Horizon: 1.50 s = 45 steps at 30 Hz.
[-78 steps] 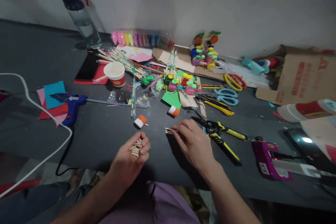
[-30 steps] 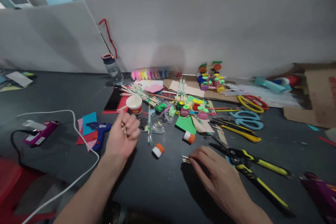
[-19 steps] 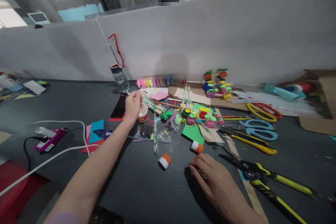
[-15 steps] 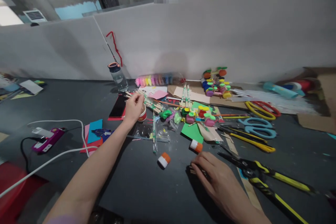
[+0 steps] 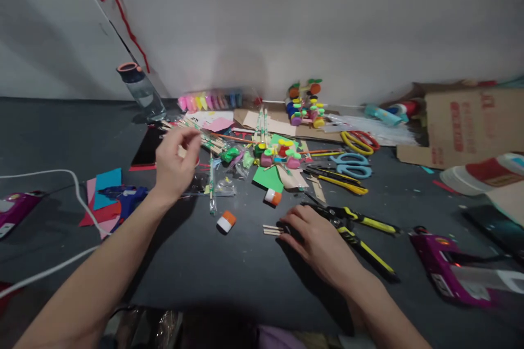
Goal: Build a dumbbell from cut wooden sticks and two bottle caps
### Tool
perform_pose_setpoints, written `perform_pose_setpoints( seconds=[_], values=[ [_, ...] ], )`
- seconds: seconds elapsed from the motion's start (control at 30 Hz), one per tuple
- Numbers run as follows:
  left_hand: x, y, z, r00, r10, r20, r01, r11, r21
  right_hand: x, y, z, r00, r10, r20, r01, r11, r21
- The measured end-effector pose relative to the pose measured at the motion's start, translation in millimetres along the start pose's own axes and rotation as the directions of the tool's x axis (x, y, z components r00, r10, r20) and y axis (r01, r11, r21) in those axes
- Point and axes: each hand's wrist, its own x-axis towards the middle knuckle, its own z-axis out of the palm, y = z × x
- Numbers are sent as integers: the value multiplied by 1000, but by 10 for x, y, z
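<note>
- Left hand [image 5: 171, 162], 9 o'clock: released, thumb and fingers parted, before the mostly hidden paper cup [image 5: 182, 151].
- Right hand [image 5: 315, 235], 5 o'clock: fingertips at the ends of short wooden sticks [image 5: 272, 230]; cannot tell whether they grip.
- Sticks: on the worktop [image 5: 241, 278], 6 o'clock, orange-and-white blocks [image 5: 226, 222] at their 9 and 12.

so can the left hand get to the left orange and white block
Probably yes: the left hand seems close enough, and the block sits uncovered on the table, with nothing tall in the way.

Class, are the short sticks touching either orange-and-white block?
Apart: the head view shows tabletop separating the short sticks from the nearer block and farther block.
</note>
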Motion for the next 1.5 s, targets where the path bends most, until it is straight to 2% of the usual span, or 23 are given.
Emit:
perform_pose_setpoints(
  seconds=[0.07, 0.17, 0.27, 0.37, 0.53, 0.77, 0.97, 1.23, 1.5],
  values=[
    [-243, 240, 40, 970, 44, 240, -41, 999, -19, 4, -32, 51, 999, 8, 40, -6, 999, -49],
    [-619, 524, 160, 841, 79, 535, -58, 997, -55, 28, -90, 110, 998, 17, 67, -8, 992, -124],
    [-915, 664, 292, 724, 67, 687, -45, 998, -49, 50, -142, 128, 995, -10, 99, 29, 980, -198],
    [-1090, 696, 403, 673, 23, 739, -17, 1000, -16, 51, -176, 138, 991, -41, 127, 75, 959, -274],
    [-1217, 631, 561, 655, -27, 755, 33, 999, 7, 18, -163, 168, 987, -78, 141, 125, 925, -358],
    [-1283, 571, 677, 673, -6, 740, 60, 997, -46, 14, -157, 161, 977, -142, 156, 190, 917, -352],
    [-1324, 562, 685, 678, -7, 735, 52, 998, -38, 36, -147, 190, 984, -115, 139, 151, 946, -287],
    [-1260, 597, 681, 641, 9, 768, -16, 1000, 1, 45, -153, 178, 987, -10, 163, 46, 975, -217],
    [-1258, 600, 633, 645, 4, 764, -45, 998, 33, 30, -148, 117, 982, -2, 187, 42, 976, -214]
  ],
)
